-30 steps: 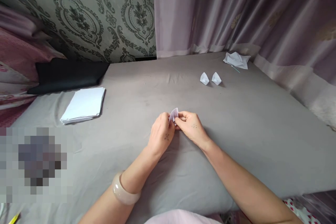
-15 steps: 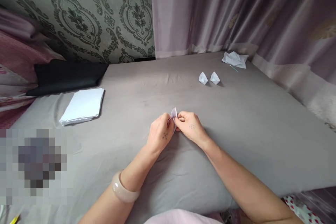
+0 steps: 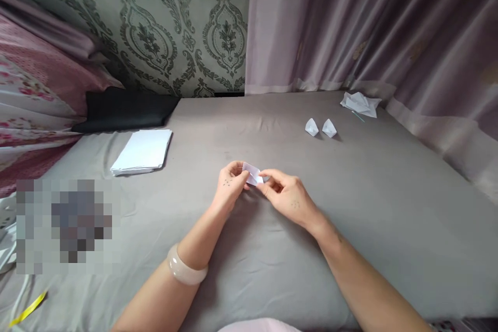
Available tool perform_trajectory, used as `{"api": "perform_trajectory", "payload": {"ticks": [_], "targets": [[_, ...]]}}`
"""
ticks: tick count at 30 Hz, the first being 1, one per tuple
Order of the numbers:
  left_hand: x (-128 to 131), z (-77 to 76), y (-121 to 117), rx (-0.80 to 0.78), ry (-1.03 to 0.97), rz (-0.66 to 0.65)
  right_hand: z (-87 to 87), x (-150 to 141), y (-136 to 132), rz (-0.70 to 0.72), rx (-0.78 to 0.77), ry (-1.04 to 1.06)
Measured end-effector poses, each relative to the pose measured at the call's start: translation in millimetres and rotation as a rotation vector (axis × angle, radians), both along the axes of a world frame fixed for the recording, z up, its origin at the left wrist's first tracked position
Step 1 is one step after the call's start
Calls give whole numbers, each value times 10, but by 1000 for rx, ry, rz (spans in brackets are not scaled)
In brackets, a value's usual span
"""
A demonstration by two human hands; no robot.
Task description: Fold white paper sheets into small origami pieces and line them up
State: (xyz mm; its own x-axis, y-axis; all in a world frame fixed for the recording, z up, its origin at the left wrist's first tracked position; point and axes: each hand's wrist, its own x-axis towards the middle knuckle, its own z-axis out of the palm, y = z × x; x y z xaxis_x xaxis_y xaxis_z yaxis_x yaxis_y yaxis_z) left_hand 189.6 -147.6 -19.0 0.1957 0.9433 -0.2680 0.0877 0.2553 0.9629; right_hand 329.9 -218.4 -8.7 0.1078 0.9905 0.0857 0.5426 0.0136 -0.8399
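Observation:
A small piece of folded white paper (image 3: 253, 174) is held between my two hands above the grey sheet. My left hand (image 3: 230, 182) pinches its left end, thumb on top. On the right end, the thumb and forefinger of my right hand (image 3: 287, 193) close on the edge. The fingers partly cover the paper, so its full shape is hidden. Farther off to the right stand two small folded paper boats (image 3: 312, 127), side by side and apart from my hands.
A stack of white paper (image 3: 143, 151) lies at left, before a black cloth (image 3: 128, 110). Crumpled white papers (image 3: 360, 102) and a thin greenish stick (image 3: 358, 116) are at back right. A yellow strip (image 3: 29, 308) and white cable (image 3: 19, 295) lie front left; a pixelated patch hides something nearby.
The paper has turned from standing upright to lying more level, its face spread between my hands. My hands have moved slightly apart. The whole view has shifted.

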Motion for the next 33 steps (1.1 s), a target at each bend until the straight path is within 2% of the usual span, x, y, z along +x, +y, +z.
{"api": "perform_trajectory", "payload": {"ticks": [2, 6, 13, 16, 18, 20, 24, 29, 33], "targets": [[-19, -4, 18, -14, -7, 16, -9, -48, -33, 67, 10, -159], [-38, -36, 54, -36, -24, 45, -85, -63, -43, 40, 71, -382], [-44, -13, 70, -93, 9, 31, -160, -21, -9, 69, 158, -360], [-43, -32, 75, -113, -16, 38, -179, 109, 90, -6, 171, -343], [-36, -72, 85, -103, -6, 41, -189, 274, 218, -113, 166, -377], [-26, -116, 94, -74, 28, 36, -192, 483, 378, -245, 82, -482], [-15, -167, 96, -26, 84, 7, -181, 888, 681, -374, 16, -551], [-20, -193, 92, -7, 94, -3, -169, 1145, 909, -462, -76, -605], [-8, -210, 96, 3, 99, -3, -176, 1216, 1034, -462, -137, -625]]}}
